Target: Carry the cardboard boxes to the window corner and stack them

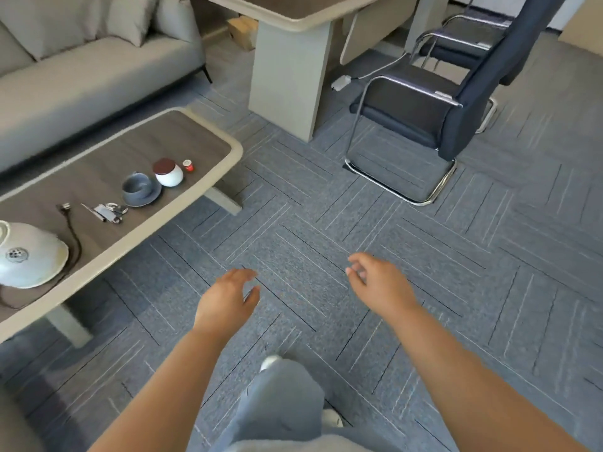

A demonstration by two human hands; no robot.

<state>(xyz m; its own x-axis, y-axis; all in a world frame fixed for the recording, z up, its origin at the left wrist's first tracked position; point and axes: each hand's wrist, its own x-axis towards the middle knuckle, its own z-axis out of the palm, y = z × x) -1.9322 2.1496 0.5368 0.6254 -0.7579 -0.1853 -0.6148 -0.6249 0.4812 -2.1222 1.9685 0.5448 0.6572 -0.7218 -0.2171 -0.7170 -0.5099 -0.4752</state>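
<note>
A brown cardboard box (243, 32) lies on the floor at the far back, partly hidden between the sofa and the desk leg. My left hand (226, 300) and my right hand (378, 282) are stretched out in front of me over the grey carpet, far from the box. Both hands hold nothing, with fingers loosely curled. My legs in grey trousers and white shoes show below.
A low coffee table (208, 133) with a bowl, a jar, keys and a white kettle stands on the left. Behind it is a grey sofa (81, 79). A desk leg (287, 79) and black chairs (424, 106) stand ahead and to the right.
</note>
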